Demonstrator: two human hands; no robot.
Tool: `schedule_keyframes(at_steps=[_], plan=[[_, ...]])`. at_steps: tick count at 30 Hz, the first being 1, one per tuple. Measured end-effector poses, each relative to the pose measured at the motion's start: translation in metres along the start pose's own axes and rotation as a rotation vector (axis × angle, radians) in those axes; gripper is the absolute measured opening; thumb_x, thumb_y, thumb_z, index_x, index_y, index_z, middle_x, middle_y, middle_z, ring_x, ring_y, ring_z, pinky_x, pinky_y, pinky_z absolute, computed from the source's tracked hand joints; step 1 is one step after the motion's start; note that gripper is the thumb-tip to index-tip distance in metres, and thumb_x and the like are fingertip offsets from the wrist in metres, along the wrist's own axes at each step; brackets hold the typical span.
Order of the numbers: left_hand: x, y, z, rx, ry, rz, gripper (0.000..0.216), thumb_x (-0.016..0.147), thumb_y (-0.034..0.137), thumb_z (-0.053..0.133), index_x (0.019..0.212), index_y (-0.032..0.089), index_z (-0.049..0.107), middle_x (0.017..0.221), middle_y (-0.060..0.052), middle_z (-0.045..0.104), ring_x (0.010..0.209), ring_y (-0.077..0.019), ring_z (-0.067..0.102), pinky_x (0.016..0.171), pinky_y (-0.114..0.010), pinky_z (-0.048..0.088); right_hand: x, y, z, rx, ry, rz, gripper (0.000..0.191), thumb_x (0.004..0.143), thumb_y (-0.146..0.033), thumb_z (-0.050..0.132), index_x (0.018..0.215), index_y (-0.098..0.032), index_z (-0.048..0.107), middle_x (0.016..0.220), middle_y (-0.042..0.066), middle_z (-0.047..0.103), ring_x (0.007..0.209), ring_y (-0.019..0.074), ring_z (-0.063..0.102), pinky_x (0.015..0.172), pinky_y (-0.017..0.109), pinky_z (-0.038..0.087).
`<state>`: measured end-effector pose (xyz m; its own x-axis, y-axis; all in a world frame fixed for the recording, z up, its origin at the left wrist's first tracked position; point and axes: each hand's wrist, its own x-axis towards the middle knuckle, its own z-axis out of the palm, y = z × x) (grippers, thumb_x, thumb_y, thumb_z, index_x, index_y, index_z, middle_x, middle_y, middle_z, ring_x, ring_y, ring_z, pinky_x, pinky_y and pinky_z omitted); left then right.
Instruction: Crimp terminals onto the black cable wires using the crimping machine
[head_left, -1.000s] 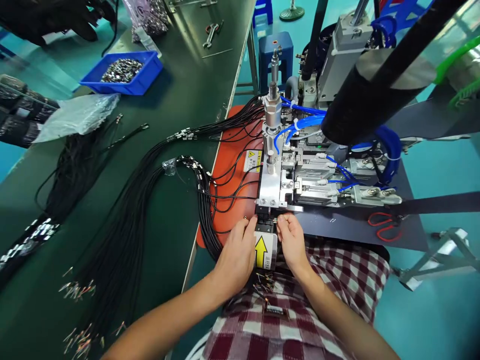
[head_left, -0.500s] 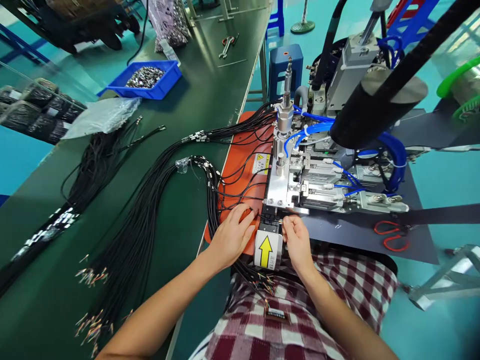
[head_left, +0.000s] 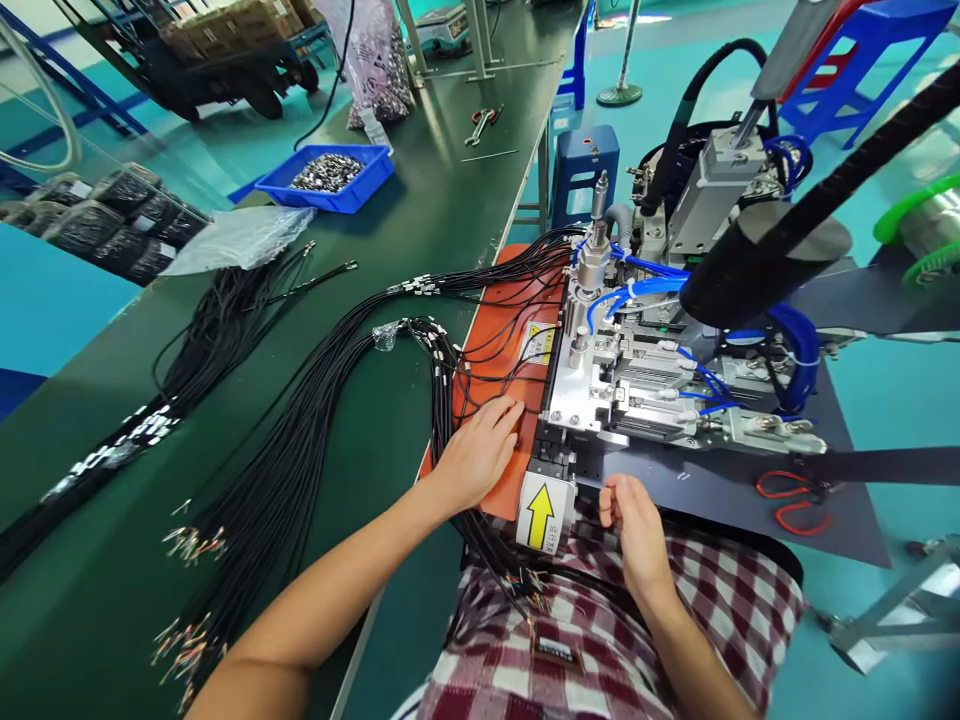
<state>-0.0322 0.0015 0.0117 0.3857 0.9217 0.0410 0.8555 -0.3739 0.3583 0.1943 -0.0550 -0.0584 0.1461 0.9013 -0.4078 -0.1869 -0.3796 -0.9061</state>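
Observation:
My left hand (head_left: 480, 450) lies on the orange mat (head_left: 499, 340), fingers curled over thin black cables (head_left: 480, 385) just left of the metal pneumatic machine (head_left: 622, 370). My right hand (head_left: 634, 525) hovers loosely curled just below the machine's front edge, right of the white block with a yellow arrow (head_left: 545, 512); I cannot make out anything in its fingers. Cable ends with coloured wire tips lie across my checked shirt (head_left: 600, 640).
A large bundle of black cables (head_left: 300, 440) fans over the green bench. A blue tray of metal parts (head_left: 326, 175), a clear bag (head_left: 240, 235) and pliers (head_left: 484, 120) sit farther back. Red scissors (head_left: 795, 500) lie right of the machine. A blue stool (head_left: 581, 165) stands behind.
My left hand slid left and up onto the orange mat's cables. My right hand drew back from the machine's slot towards my body. The camera view tilted upward.

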Motion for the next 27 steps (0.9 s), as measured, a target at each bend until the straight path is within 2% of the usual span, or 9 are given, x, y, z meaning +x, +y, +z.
schedule_keyframes(at_steps=[5, 9, 11, 13, 15, 16, 18, 22, 27], plan=[[0.030, -0.007, 0.000, -0.035, 0.025, 0.060, 0.039, 0.092, 0.013, 0.034, 0.129, 0.012, 0.046, 0.133, -0.013, 0.047, 0.124, -0.0207, 0.046, 0.104, -0.038, 0.042, -0.005, 0.001, -0.003, -0.004, 0.001, -0.011, 0.031, 0.086, -0.052, 0.053, 0.085, -0.021, 0.057, 0.064, -0.002, 0.050, 0.053, 0.0130, 0.042, 0.053, 0.027, 0.036], [0.014, -0.005, -0.009, -0.083, 0.069, 0.153, 0.037, 0.090, 0.008, 0.033, 0.123, 0.014, 0.048, 0.124, -0.013, 0.055, 0.117, -0.0186, 0.052, 0.098, -0.035, 0.047, -0.011, -0.001, -0.010, -0.051, 0.004, -0.023, 0.031, 0.086, -0.052, 0.054, 0.083, -0.022, 0.058, 0.063, -0.002, 0.049, 0.054, 0.0136, 0.042, 0.054, 0.028, 0.036], [-0.004, -0.010, -0.015, -0.122, 0.160, 0.231, 0.034, 0.089, 0.009, 0.035, 0.119, 0.016, 0.050, 0.113, -0.011, 0.060, 0.105, -0.0166, 0.058, 0.090, -0.032, 0.051, -0.013, -0.001, -0.016, -0.071, 0.006, -0.022, 0.032, 0.085, -0.053, 0.054, 0.082, -0.022, 0.058, 0.064, -0.002, 0.049, 0.054, 0.0135, 0.041, 0.053, 0.027, 0.036], [-0.020, -0.024, -0.024, -0.092, 0.370, 0.252, 0.032, 0.087, 0.014, 0.045, 0.119, 0.018, 0.050, 0.108, -0.010, 0.061, 0.099, -0.0179, 0.060, 0.085, -0.033, 0.053, -0.013, 0.001, -0.022, -0.081, 0.020, -0.010, 0.034, 0.084, -0.055, 0.055, 0.080, -0.022, 0.057, 0.063, -0.002, 0.049, 0.054, 0.0130, 0.041, 0.052, 0.026, 0.035], [-0.026, -0.048, -0.034, 0.019, 0.545, 0.136, 0.040, 0.083, 0.019, 0.055, 0.123, 0.018, 0.049, 0.114, -0.012, 0.057, 0.107, -0.0225, 0.056, 0.092, -0.039, 0.050, -0.012, 0.002, -0.028, -0.088, 0.026, 0.007, 0.035, 0.083, -0.056, 0.055, 0.078, -0.021, 0.056, 0.063, -0.003, 0.048, 0.054, 0.0121, 0.040, 0.052, 0.024, 0.035], [-0.024, -0.063, -0.040, 0.076, 0.564, 0.031, 0.044, 0.082, 0.021, 0.056, 0.125, 0.018, 0.048, 0.120, -0.013, 0.053, 0.114, -0.0244, 0.052, 0.097, -0.041, 0.046, -0.011, 0.003, -0.030, -0.091, 0.021, 0.014, 0.036, 0.083, -0.056, 0.054, 0.077, -0.021, 0.055, 0.062, -0.004, 0.047, 0.055, 0.0117, 0.040, 0.053, 0.024, 0.035], [-0.012, -0.098, -0.053, 0.158, 0.528, -0.195, 0.040, 0.084, 0.020, 0.051, 0.124, 0.018, 0.049, 0.125, -0.011, 0.051, 0.121, -0.0233, 0.046, 0.104, -0.040, 0.040, -0.009, 0.003, -0.033, -0.091, 0.002, 0.023, 0.037, 0.084, -0.056, 0.054, 0.074, -0.020, 0.053, 0.062, -0.004, 0.047, 0.055, 0.0108, 0.039, 0.054, 0.022, 0.035], [0.024, -0.164, -0.071, 0.197, 0.502, -0.415, 0.031, 0.087, 0.018, 0.044, 0.115, 0.016, 0.056, 0.118, -0.012, 0.054, 0.115, -0.0247, 0.047, 0.101, -0.041, 0.039, -0.007, 0.002, -0.032, -0.064, 0.014, 0.020, 0.037, 0.081, -0.056, 0.057, 0.075, -0.020, 0.054, 0.062, -0.005, 0.049, 0.054, 0.0096, 0.039, 0.054, 0.022, 0.036], [0.047, -0.200, -0.065, 0.217, 0.441, -0.641, 0.028, 0.087, 0.033, 0.050, 0.104, 0.017, 0.065, 0.103, -0.014, 0.054, 0.103, -0.0322, 0.049, 0.087, -0.049, 0.042, -0.002, 0.012, -0.041, 0.000, 0.042, 0.041, 0.042, 0.071, -0.060, 0.066, 0.077, -0.020, 0.056, 0.061, -0.005, 0.052, 0.050, 0.0091, 0.042, 0.051, 0.022, 0.036]])
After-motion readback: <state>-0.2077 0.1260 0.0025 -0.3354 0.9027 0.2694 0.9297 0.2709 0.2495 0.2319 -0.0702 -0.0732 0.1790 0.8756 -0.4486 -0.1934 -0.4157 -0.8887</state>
